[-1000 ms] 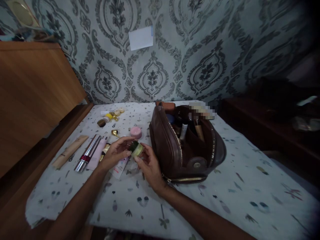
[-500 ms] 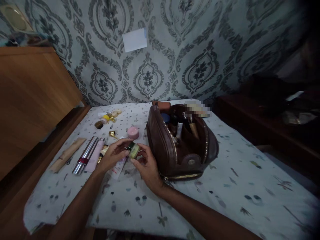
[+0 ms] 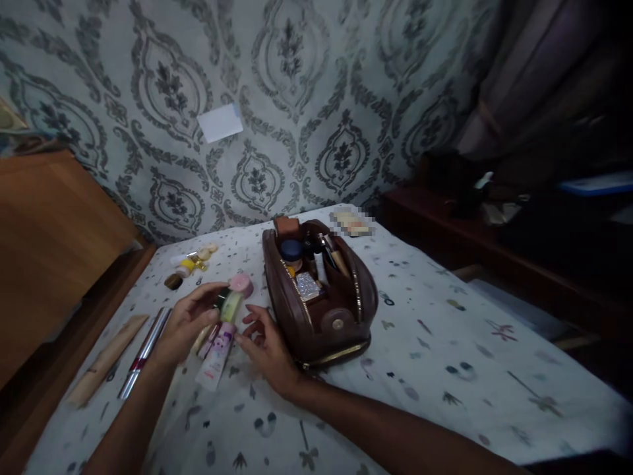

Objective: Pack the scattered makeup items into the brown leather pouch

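Observation:
My left hand (image 3: 190, 322) pinches a small pale-green bottle (image 3: 231, 307) by its dark cap, holding it tilted above the cloth. My right hand (image 3: 270, 349) is just right of the bottle, fingers apart and curved, with nothing in them. Below the bottle lies a white and purple tube (image 3: 217, 359), close to my right fingertips. A pink round jar (image 3: 242, 285) sits just behind the bottle. To the right of my right hand stands an unzipped brown leather bag (image 3: 287, 313), with a blue-lidded jar (image 3: 291, 251), a silver glittery item (image 3: 307, 286) and a white tube (image 3: 319, 267) inside.
Left of my left hand lie a silver tube with a red band (image 3: 143, 356) and a flat tan packet (image 3: 106, 359). Small cosmetics, one a yellow item (image 3: 188, 264), lie farther back. A wooden cabinet (image 3: 59, 231) borders the left; a patterned wall rises behind.
My right hand has come off the green bottle, which stays in my left hand. The view has turned to the right, so the bag appears farther left and its contents show more.

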A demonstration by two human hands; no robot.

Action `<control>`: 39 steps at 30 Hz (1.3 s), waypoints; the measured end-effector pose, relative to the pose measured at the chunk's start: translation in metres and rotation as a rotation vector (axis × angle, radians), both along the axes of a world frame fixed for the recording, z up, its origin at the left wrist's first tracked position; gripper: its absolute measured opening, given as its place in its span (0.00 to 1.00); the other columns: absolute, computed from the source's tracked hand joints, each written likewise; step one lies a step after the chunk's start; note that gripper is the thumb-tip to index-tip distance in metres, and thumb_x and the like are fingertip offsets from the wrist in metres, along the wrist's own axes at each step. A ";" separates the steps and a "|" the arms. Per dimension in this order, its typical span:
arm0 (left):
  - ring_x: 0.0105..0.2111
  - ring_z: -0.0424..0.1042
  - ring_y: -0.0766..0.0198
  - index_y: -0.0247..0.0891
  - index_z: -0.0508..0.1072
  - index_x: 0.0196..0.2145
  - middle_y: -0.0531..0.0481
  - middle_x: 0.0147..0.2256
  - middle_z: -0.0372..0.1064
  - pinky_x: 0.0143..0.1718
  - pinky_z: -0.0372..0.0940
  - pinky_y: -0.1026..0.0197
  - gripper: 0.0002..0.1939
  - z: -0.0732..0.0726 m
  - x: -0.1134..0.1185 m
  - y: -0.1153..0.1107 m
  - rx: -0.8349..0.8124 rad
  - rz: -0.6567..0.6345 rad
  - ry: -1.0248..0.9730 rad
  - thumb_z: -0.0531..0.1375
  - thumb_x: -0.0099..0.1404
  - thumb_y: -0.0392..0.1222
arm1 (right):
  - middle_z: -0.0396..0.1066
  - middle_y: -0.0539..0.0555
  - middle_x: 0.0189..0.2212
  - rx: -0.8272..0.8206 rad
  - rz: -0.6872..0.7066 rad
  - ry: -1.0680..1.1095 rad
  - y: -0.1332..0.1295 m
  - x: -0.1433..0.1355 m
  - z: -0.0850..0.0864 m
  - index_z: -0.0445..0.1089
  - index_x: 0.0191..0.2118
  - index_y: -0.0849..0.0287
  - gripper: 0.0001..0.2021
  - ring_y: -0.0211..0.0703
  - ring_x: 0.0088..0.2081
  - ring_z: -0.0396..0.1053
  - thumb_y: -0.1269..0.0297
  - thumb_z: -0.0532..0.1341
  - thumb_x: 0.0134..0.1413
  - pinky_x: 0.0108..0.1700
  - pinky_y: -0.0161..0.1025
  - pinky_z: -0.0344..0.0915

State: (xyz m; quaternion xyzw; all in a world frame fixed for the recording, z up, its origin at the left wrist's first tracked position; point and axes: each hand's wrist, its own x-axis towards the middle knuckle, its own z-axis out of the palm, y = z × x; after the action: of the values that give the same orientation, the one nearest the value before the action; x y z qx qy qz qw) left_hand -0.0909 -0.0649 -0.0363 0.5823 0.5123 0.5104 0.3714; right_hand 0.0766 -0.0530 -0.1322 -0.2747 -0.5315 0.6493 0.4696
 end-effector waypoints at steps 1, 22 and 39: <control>0.50 0.72 0.50 0.39 0.78 0.48 0.43 0.48 0.75 0.51 0.67 0.58 0.26 0.007 0.001 0.002 0.016 0.001 0.005 0.70 0.54 0.51 | 0.64 0.54 0.46 0.009 0.003 -0.002 0.000 0.000 -0.001 0.60 0.56 0.54 0.24 0.39 0.40 0.67 0.61 0.63 0.54 0.39 0.37 0.64; 0.38 0.73 0.57 0.37 0.73 0.47 0.49 0.36 0.74 0.39 0.66 0.59 0.22 0.099 0.134 0.121 -0.058 -0.513 1.057 0.65 0.55 0.46 | 0.67 0.52 0.42 0.120 0.045 -0.151 0.001 0.010 0.004 0.61 0.54 0.54 0.18 0.42 0.40 0.67 0.62 0.60 0.59 0.42 0.39 0.65; 0.49 0.74 0.46 0.37 0.75 0.46 0.39 0.50 0.75 0.42 0.69 0.57 0.22 0.072 0.184 0.147 -0.183 -0.383 1.782 0.66 0.56 0.51 | 0.66 0.50 0.38 0.140 0.036 -0.163 0.002 0.008 0.000 0.63 0.50 0.54 0.16 0.41 0.39 0.67 0.65 0.61 0.57 0.42 0.39 0.65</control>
State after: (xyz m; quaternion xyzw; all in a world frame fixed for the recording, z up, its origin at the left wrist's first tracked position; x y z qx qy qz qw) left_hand 0.0931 0.0820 0.0357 0.8041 0.5424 -0.2405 -0.0382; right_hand 0.0842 -0.0505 -0.1325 -0.2834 -0.6168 0.5943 0.4313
